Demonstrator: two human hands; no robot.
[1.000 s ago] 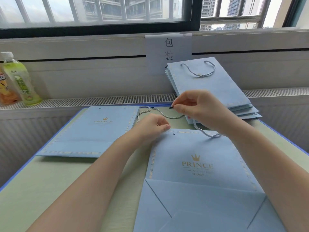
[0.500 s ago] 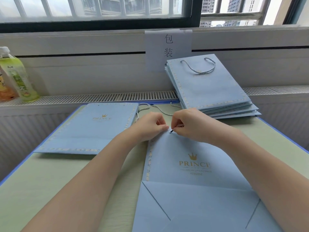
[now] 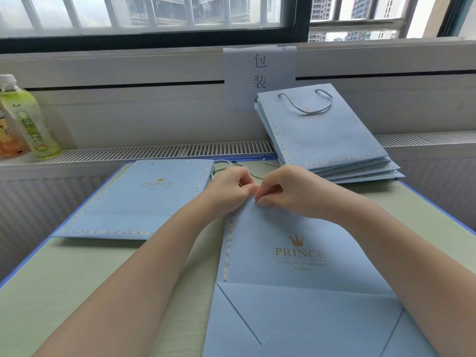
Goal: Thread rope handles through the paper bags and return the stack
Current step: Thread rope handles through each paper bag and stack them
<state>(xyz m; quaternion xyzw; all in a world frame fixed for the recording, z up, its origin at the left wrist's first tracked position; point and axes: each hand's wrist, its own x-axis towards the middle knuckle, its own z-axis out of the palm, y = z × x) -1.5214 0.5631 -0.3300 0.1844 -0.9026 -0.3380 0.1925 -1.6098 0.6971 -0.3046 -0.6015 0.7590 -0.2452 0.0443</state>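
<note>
- The step in hand appears to be feeding a rope [image 3: 253, 175] end into the near paper bag [image 3: 296, 253], which lies flat on the table [image 3: 77, 279].
- The left hand [image 3: 229, 190] pinches the bag's top edge; the right hand [image 3: 286, 194] is curled there, probably pinching the rope tip, which is hidden.
- Next the tip likely needs pulling through the hole.
- The bag is pale blue with gold "PRINCE" lettering; the finished stack [image 3: 334, 155] leans behind.

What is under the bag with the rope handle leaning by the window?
Under the top bag with the rope handle lie more blue bags; only their fanned-out edges show. Their faces are covered, so I cannot tell whether they have handles.
</note>
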